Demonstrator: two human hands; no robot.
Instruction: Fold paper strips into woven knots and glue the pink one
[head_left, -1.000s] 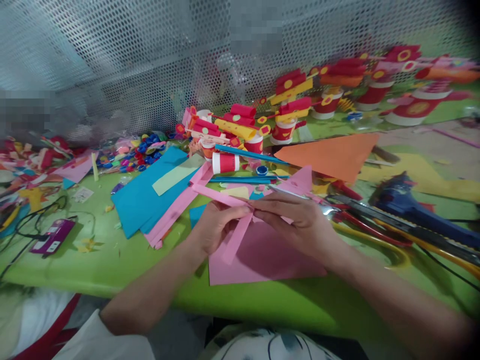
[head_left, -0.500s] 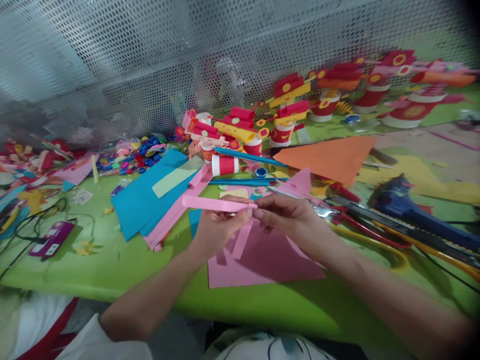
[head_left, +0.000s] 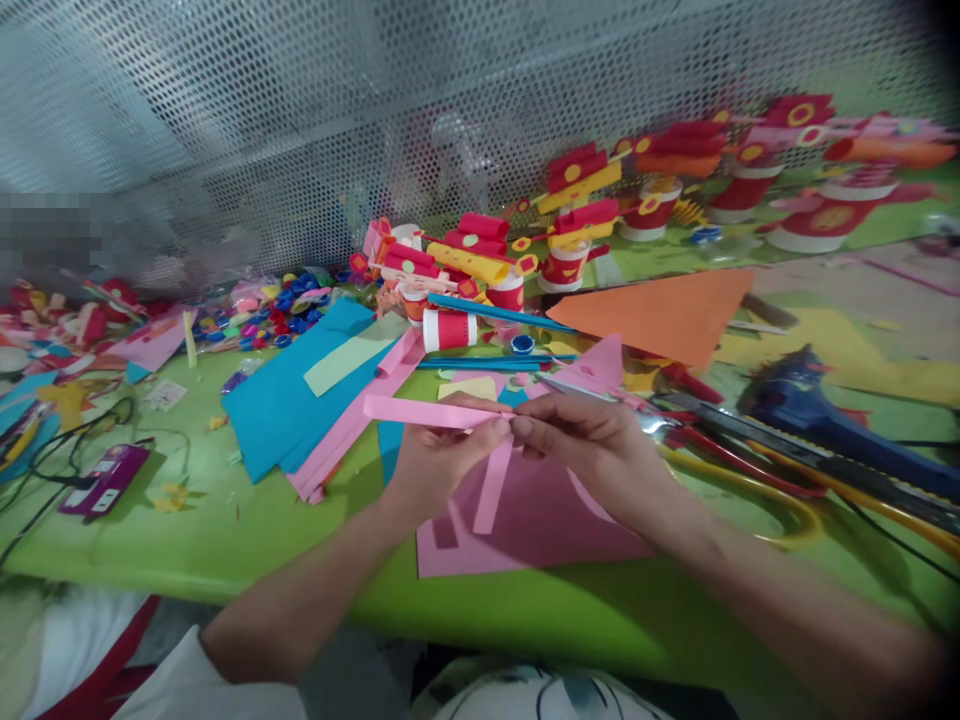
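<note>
Both my hands meet over the pink paper sheet (head_left: 525, 550), pinching pink paper strips. My left hand (head_left: 435, 460) is closed on a pink paper strip (head_left: 420, 410) whose free end sticks out to the left. Another length of pink paper (head_left: 491, 490) hangs down from where the fingertips meet; whether the two lengths are one piece is hidden. My right hand (head_left: 592, 440) is closed, thumb and fingertips pinching the strip's right end. Scissors with red handles (head_left: 742, 455) lie to the right of my right hand, blades partly behind it.
Blue paper sheets (head_left: 285, 400) lie at left, and a red-and-white paper cup (head_left: 450, 330) rests on its side ahead. Decorated cups (head_left: 566, 265) stand along the back. A blue glue gun (head_left: 832, 410) and a cutter knife (head_left: 795, 450) lie right; a purple box with cables (head_left: 105, 480) sits left.
The hanging pink length has swung slightly right and down. Both hands keep their pinch at nearly the same spot.
</note>
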